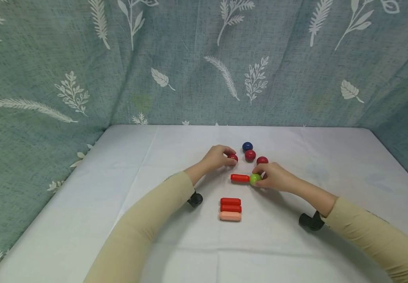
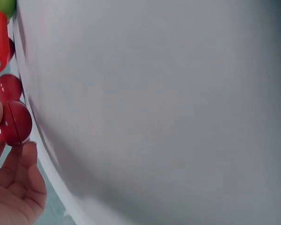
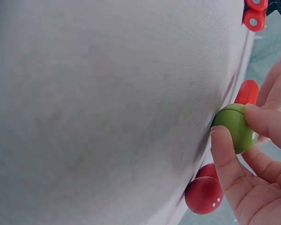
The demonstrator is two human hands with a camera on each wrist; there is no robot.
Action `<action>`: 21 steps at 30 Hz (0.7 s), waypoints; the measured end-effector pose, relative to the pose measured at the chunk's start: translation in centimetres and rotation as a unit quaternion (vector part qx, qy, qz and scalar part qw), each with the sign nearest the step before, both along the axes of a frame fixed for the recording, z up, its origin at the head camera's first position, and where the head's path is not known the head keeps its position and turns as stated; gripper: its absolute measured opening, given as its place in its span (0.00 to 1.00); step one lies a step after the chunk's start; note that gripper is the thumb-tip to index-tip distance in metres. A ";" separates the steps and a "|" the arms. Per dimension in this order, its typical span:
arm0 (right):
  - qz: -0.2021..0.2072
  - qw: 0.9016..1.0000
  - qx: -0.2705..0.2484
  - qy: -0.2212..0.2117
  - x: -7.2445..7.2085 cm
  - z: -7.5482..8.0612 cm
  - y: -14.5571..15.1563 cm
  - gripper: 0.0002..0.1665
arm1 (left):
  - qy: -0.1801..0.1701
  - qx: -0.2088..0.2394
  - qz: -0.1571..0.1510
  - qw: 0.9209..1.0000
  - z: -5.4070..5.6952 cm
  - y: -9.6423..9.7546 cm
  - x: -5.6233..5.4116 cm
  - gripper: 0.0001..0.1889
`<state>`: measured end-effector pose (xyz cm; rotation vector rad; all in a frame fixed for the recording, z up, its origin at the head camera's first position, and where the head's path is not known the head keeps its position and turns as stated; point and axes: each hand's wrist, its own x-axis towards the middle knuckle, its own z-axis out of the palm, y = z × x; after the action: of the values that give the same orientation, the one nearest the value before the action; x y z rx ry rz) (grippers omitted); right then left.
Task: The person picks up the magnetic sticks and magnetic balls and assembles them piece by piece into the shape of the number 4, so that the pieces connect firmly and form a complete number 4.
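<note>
My left hand (image 1: pixel 217 158) pinches a glossy red ball (image 2: pixel 17 123) between thumb and fingers; a seam runs round the ball. My right hand (image 1: pixel 277 177) grips a green ball (image 3: pixel 236 127) with thumb and fingertips. A red handle (image 1: pixel 240 178) lies end-on against that green ball, pointing left; whether the two are joined I cannot tell. Beyond the hands sit a dark blue ball (image 1: pixel 247 147), a red ball (image 1: pixel 250 155) close to it, and another red ball (image 1: pixel 262 160) just behind my right fingers.
Nearer me, two red handles (image 1: pixel 230 205) and one peach handle (image 1: pixel 230 216) lie side by side on the white cloth (image 1: pixel 175 255). A leaf-patterned green-grey curtain (image 1: pixel 189 78) hangs behind the table and along its sides. Black wrist devices (image 1: pixel 310 222) sit under both sleeves.
</note>
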<state>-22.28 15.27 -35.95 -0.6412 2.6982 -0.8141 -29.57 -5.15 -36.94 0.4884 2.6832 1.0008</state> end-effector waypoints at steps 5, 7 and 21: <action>-0.005 1.000 0.000 -0.002 0.0 0.0 -0.1 0.18 | -0.014 -0.010 0.000 1.000 0.3 -1.7 0.3 0.20; -0.006 1.000 0.000 -0.002 0.0 0.0 -0.1 0.18 | -0.021 -0.012 -0.002 1.000 0.4 -2.2 0.6 0.20; -0.006 1.000 -0.001 0.007 -0.2 -0.1 -0.2 0.17 | -0.019 -0.017 -0.039 0.999 0.5 -3.6 3.8 0.18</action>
<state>-22.44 15.05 -36.05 -0.6339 2.7177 -0.8174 -25.75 -8.75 -36.47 0.5578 2.6219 0.9326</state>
